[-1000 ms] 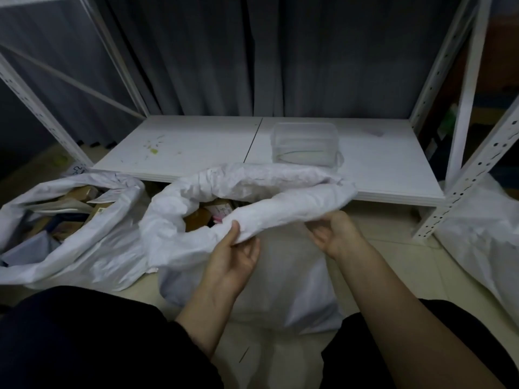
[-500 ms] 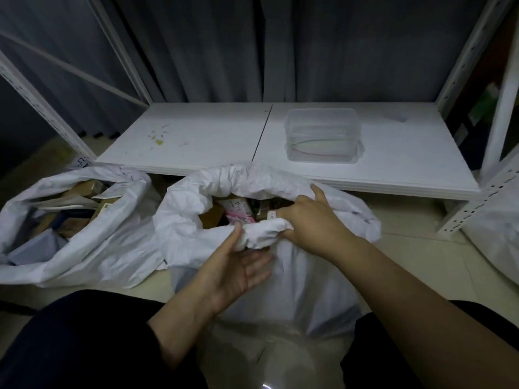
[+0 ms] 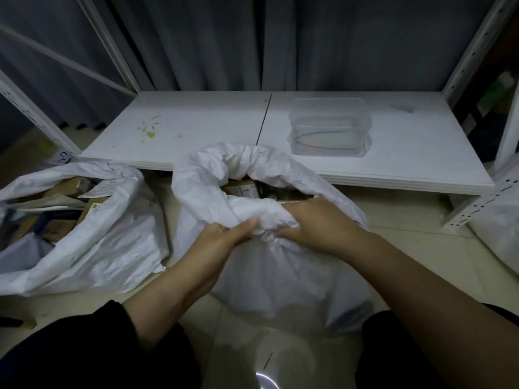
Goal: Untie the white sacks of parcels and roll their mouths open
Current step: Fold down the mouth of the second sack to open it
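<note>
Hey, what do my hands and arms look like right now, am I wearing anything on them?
The left hand and the right hand are bare: no gloves, rings or watch show. The forearms are uncovered wherever they are in view. Dark clothing fills the bottom corners; whether it is sleeve or trouser leg cannot be told.
</note>
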